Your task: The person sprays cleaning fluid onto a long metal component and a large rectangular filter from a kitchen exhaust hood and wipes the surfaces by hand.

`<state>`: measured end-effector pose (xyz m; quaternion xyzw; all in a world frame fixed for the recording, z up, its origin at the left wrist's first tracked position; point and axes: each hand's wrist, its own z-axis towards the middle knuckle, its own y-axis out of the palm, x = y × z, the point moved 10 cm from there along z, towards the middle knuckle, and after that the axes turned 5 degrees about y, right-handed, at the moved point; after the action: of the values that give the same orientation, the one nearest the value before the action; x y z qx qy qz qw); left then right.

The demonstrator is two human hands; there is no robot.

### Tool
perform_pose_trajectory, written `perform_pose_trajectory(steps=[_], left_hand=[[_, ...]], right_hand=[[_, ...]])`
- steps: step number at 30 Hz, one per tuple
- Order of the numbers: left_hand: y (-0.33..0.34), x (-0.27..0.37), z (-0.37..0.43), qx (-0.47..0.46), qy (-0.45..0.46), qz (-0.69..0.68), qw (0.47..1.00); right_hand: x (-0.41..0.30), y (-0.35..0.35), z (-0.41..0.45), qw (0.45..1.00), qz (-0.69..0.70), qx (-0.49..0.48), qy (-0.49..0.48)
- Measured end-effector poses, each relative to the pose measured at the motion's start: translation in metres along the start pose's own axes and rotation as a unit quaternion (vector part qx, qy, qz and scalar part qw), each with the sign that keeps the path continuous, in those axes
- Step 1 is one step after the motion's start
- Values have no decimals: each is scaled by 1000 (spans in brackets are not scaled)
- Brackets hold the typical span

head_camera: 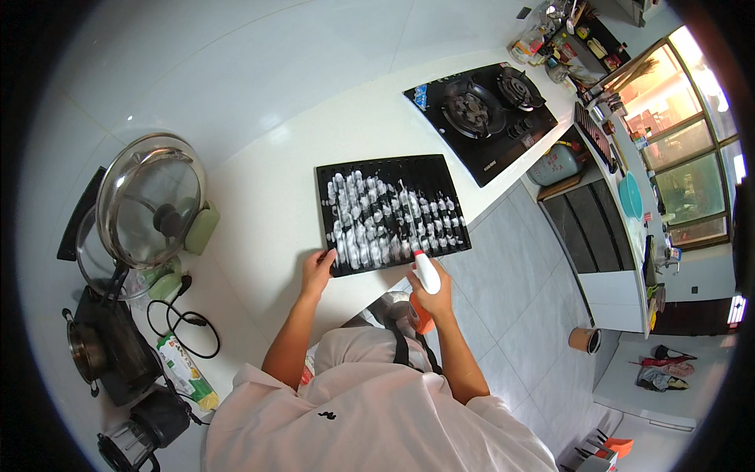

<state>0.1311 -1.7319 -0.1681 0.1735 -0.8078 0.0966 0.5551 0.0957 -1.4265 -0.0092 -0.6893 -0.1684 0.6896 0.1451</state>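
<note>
In the head view a black ridged panel (383, 168), perhaps a range hood filter, lies on the white countertop, its near right part reaching over the front edge. White foam (357, 236) covers most of its ridges in rows of blobs. My left hand (317, 272) grips the panel's near left corner, thumb on top. An orange spray bottle (420, 315) with a white trigger head and red nozzle is in my right hand (435, 295). Its nozzle points at the panel's near edge, close to the foam.
A two-burner gas hob (481, 118) sits beyond the panel to the right. Along the left stand a glass-lidded pan (150, 200), a coiled black cord (183, 324), a green-and-white packet (186, 371) and a blender (138, 433). A gas cylinder (554, 165) stands beneath the counter.
</note>
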Motion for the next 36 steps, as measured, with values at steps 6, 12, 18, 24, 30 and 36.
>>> perform_pose_trajectory(steps=[6,12,18,24,30,36], left_hand=[[5,5,-5,-2,-17,-10,1000],[4,3,-2,-1,-6,1,1000],[2,0,-1,4,0,-7,1000],[6,1,-2,0,-2,-19,1000],[-2,5,-5,24,-3,25,999],[2,6,-3,21,8,23,999]], right_hand=[[14,-11,12,997,-37,65,29],[35,-22,11,990,-4,99,103],[-5,-6,14,999,-29,34,-21],[60,-40,22,976,24,161,144],[-17,2,22,997,-33,-31,-70],[23,-33,37,984,-10,166,59]])
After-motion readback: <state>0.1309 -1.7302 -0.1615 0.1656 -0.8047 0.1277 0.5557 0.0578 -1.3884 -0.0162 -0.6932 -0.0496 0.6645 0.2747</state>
